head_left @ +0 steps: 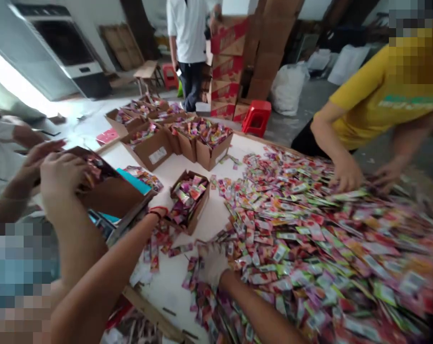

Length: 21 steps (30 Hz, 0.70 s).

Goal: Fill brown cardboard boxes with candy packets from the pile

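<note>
My left hand, in a white glove with a red band at the wrist, is at the near left side of a small cardboard box. Its blurred fingers seem closed on the box's edge. Colourful snack packets fill that box. To its right and nearer to me, my right hand, also gloved, lies palm down on loose packets at the edge of a large pile. Its fingers point forward and look somewhat spread; whether any packet is under the palm is hidden.
Several packet-filled cartons stand at the table's far end. On the left, another person's hands hold a tilted carton. A co-worker in a yellow shirt reaches into the pile. Behind are a red stool, stacked boxes and a standing person.
</note>
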Available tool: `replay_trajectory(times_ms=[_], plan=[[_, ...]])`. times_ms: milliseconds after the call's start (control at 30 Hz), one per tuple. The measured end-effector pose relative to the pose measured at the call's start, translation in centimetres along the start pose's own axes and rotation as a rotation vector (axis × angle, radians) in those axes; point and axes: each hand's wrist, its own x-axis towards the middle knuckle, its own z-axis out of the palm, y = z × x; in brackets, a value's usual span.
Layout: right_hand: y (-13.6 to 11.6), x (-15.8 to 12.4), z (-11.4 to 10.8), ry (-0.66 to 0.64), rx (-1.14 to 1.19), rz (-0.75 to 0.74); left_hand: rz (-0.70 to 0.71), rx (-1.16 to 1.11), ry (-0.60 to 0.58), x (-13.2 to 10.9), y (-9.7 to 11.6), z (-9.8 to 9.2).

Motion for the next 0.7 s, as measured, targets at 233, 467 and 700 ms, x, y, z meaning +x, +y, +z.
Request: replay_trajectory(times_ms=[233,467,700], plan=[[8.5,-10.9,2.2,-0.257,-0.155,0.118,0.065,0.218,0.084,-1.5,3.3,-2.6],[20.5,-17.0,-12.1,0.259,-0.230,0.391,0.693,-0.070,-0.031,-17.6,3.7,11.5],[14.2,-33.9,-7.8,1.015,0.453,0.861,0.199,0.502,-0.588,-31.4,1.6,27.3]])
